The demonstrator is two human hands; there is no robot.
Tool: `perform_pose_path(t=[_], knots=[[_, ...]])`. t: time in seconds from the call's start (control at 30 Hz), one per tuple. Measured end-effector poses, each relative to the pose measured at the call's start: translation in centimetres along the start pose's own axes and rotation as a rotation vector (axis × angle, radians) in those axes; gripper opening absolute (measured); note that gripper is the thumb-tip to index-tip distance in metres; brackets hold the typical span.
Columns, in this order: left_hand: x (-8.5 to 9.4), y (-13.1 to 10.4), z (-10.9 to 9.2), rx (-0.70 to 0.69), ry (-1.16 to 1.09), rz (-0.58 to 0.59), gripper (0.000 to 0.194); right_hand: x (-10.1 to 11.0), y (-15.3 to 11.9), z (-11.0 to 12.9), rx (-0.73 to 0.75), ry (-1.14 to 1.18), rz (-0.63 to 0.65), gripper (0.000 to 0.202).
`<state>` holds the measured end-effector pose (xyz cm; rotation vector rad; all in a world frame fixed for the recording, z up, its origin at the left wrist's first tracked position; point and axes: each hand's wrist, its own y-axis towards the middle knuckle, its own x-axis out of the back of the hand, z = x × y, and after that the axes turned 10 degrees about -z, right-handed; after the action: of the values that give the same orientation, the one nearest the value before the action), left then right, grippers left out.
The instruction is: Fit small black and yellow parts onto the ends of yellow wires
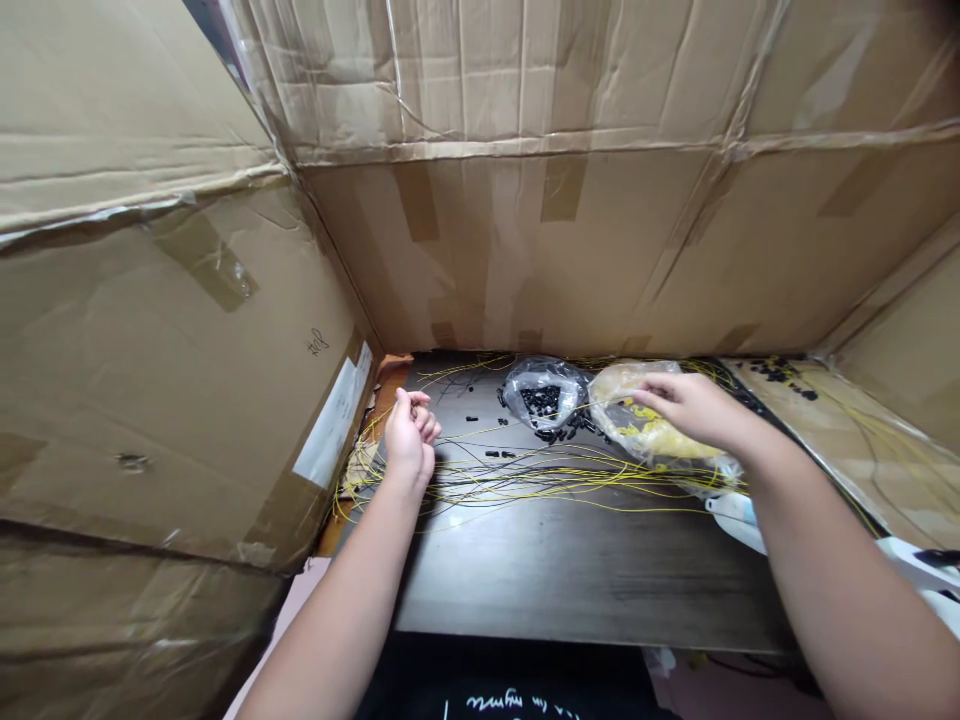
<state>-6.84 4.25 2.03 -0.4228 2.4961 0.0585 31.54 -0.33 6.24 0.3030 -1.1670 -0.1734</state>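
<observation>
My left hand [412,432] is raised over the left end of the table, its fingers curled in; a thin yellow wire seems to run from it toward the right. My right hand [686,405] is over the bag of yellow parts [645,425], thumb and fingers pinched on the thin yellow wire [600,403]. Beside that bag sits a clear bag of small black parts [541,400], some spilled at its edge. Below both hands a bundle of yellow and black wires [540,482] lies across the dark table [562,570].
Cardboard walls [525,250] enclose the table at the back and sides. A few black pieces [499,454] lie between the hands. A white object [739,518] is under my right forearm. More black parts [784,375] lie on cardboard at the far right.
</observation>
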Motion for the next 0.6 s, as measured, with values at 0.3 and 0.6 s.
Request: perform_pose_path(t=[0.3, 0.6], knots=[[1.0, 1.2, -0.1, -0.149, 0.156, -0.207, 0.042, 5.5, 0.5, -4.0, -0.237, -0.108, -0.040, 0.034], [2.7, 3.3, -0.3, -0.359, 0.475, -0.424, 0.046, 9.3, 0.3, -5.1, -0.354, -0.314, -0.095, 0.016]])
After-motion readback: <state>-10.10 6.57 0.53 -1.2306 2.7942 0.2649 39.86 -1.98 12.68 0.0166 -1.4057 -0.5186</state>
